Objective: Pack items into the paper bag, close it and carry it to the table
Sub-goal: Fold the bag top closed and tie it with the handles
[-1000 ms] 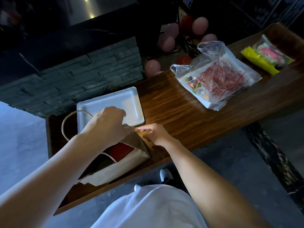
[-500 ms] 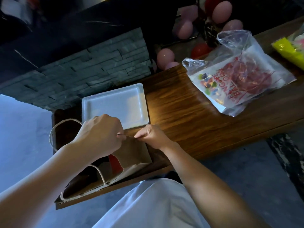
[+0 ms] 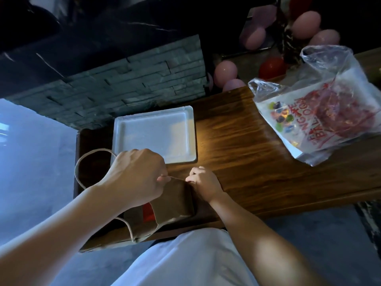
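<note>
Dim room: wooden counter (image 3: 237, 145) beside a dark stacked-stone wall (image 3: 123, 83), grey floor (image 3: 319, 234).

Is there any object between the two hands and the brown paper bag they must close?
Nothing visible does. The left hand and the right hand both already pinch the top edge of the brown paper bag. The white foam tray lies behind the bag, not between.

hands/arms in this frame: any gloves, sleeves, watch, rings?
Both bare. The left hand and right hand show no gloves, and no ring is visible. Both forearms are uncovered up to the frame edge, with no sleeve, watch or band in view. The only clothing visible is a white garment on the torso below.
</note>
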Available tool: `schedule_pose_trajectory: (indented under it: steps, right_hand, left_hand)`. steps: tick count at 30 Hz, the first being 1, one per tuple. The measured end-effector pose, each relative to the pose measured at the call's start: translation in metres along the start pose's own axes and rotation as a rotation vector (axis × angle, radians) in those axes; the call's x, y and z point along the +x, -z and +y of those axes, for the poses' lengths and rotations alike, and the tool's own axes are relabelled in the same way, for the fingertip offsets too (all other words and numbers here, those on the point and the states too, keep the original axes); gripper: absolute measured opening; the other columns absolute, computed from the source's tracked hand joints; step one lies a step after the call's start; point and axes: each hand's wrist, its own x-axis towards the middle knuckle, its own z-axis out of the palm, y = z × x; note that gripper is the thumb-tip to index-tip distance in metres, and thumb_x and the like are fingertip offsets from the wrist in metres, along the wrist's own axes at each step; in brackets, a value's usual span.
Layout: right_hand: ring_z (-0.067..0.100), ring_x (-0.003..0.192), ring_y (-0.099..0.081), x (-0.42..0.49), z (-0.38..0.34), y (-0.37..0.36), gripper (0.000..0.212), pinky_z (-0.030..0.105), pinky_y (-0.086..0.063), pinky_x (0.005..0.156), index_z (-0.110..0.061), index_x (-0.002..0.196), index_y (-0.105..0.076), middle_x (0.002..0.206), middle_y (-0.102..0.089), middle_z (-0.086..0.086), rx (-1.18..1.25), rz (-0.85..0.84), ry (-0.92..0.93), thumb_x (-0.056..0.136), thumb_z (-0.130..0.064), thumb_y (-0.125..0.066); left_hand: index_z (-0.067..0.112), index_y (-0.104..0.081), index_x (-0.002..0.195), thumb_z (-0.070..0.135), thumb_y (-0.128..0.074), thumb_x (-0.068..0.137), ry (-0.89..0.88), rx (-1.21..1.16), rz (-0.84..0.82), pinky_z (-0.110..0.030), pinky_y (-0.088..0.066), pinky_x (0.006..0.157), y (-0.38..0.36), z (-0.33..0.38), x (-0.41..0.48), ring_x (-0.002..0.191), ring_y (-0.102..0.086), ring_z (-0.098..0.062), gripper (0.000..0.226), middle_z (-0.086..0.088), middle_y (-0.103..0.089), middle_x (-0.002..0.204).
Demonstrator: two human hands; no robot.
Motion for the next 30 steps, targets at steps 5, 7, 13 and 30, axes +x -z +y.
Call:
schedule_pose_trajectory:
  steps: [5, 7, 13, 30]
  right_hand:
    - [0.021, 0.066, -0.053, -0.003, -0.011, -0.001, 0.019, 0.03, -0.046, 0.05, -0.012, 0.064, -0.068, 0.068, -0.057, 0.004, -0.173, 0.058, -0.01, 0.08, -0.007, -0.059]
    - [0.022, 0.071, -0.056, -0.005, -0.012, 0.0, 0.021, 0.033, -0.05, 0.056, -0.012, 0.071, -0.071, 0.072, -0.061, 0.006, -0.162, 0.035, -0.038, 0.084, -0.009, -0.054]
    - [0.022, 0.086, -0.06, -0.008, -0.02, 0.025, 0.04, 0.034, -0.051, 0.073, -0.019, 0.09, -0.073, 0.091, -0.065, 0.007, 0.114, -0.112, -0.209, 0.084, -0.046, -0.044]
    - [-0.019, 0.11, -0.052, -0.062, -0.112, 0.123, 0.074, 0.002, -0.045, 0.084, -0.06, 0.124, -0.045, 0.12, -0.057, -0.037, 0.459, -0.218, -0.296, 0.075, -0.016, -0.078]
  left_hand:
    - [0.039, -0.075, 0.089, 0.052, -0.055, 0.084, -0.075, -0.041, 0.114, -0.022, -0.029, 0.055, 0.003, 0.002, -0.009, 0.077, -0.064, -0.009, 0.024, 0.022, -0.067, 0.08]
    - [0.039, -0.074, 0.093, 0.051, -0.052, 0.086, -0.123, -0.091, 0.095, -0.022, -0.037, 0.061, 0.005, -0.004, -0.014, 0.085, -0.063, -0.007, 0.026, 0.022, -0.067, 0.084]
    - [0.035, -0.069, 0.109, 0.034, -0.052, 0.093, -0.173, -0.444, 0.392, -0.026, -0.051, 0.09, 0.044, -0.064, -0.031, 0.108, -0.057, -0.002, 0.024, 0.018, -0.067, 0.108]
    - [0.056, -0.046, 0.117, -0.018, -0.057, 0.076, 0.337, -1.104, 0.054, -0.019, -0.058, 0.067, -0.116, -0.171, -0.138, 0.099, -0.066, -0.004, 0.086, 0.015, -0.059, 0.123]
